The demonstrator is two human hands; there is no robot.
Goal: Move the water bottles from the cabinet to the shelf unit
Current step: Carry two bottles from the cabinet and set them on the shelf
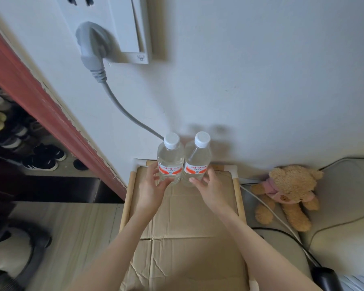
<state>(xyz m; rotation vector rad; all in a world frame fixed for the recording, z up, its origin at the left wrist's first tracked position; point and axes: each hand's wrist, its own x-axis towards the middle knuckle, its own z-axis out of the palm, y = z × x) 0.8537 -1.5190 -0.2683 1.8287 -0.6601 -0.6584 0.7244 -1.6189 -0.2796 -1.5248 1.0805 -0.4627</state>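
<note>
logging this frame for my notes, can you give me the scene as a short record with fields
bottles: two clear plastic water bottles with white caps and orange-and-white labels, left bottle, right bottle
bottle state: upright, side by side, caps on
surface: brown cardboard sheet on a wood-framed shelf top
left hand: fingers open at the left bottle's base
right hand: fingers open at the right bottle's base
nearby: tan teddy bear to the right; grey plug in the wall socket

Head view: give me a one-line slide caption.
Two hands, left hand and right hand, at two upright clear plastic water bottles on a cardboard-topped shelf unit.
</note>
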